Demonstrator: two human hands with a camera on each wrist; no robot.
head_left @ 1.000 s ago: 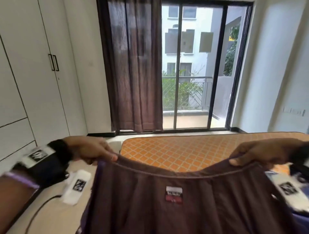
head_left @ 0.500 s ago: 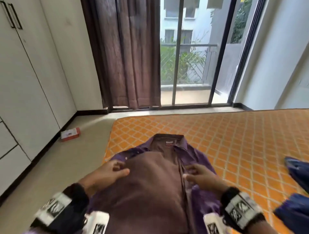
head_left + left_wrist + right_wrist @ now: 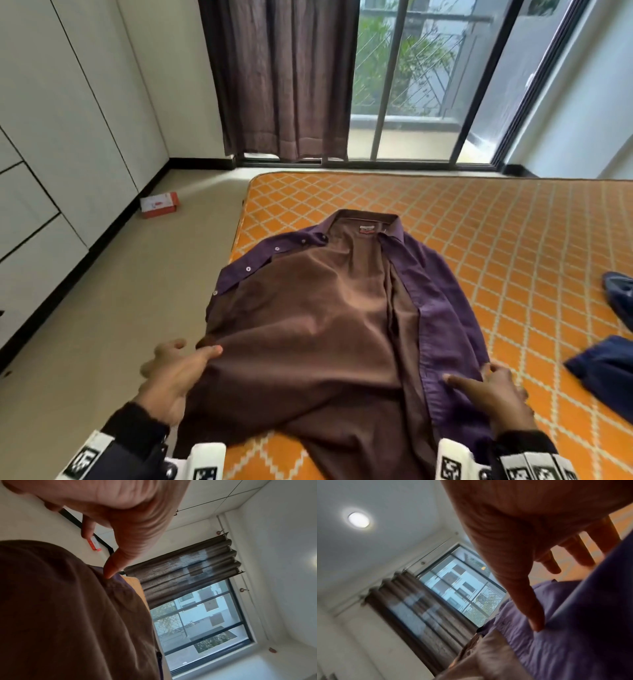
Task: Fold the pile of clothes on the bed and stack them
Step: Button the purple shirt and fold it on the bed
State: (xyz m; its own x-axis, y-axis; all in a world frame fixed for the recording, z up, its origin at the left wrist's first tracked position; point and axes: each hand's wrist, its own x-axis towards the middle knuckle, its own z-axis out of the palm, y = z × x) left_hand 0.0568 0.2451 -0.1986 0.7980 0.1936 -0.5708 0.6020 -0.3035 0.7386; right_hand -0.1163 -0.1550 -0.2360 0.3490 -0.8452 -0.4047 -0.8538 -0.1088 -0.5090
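A purple button shirt [image 3: 442, 308] lies spread open on the orange bed [image 3: 496, 240], collar at the far end, its brown inner side [image 3: 308, 325] facing up. My left hand [image 3: 174, 370] is at the shirt's near left edge. Only the thumb [image 3: 113, 566] touches the brown cloth [image 3: 60, 615]; the fingers stick out loosely over the floor. My right hand [image 3: 489, 394] rests at the near right edge, thumb [image 3: 532, 612] pressing on the purple cloth [image 3: 556, 649], fingers spread straight beyond the fold.
Dark blue garments [image 3: 609, 366] lie at the bed's right side. The shirt's left part reaches the mattress edge, beside bare floor with a small red and white box [image 3: 159, 205]. White wardrobes [image 3: 51, 137] line the left wall; a brown curtain [image 3: 281, 78] and glass door stand ahead.
A second ago both hands held the shirt up in the air by its top. It now lies flat on the bed, and both hands have slid down to its near sides.
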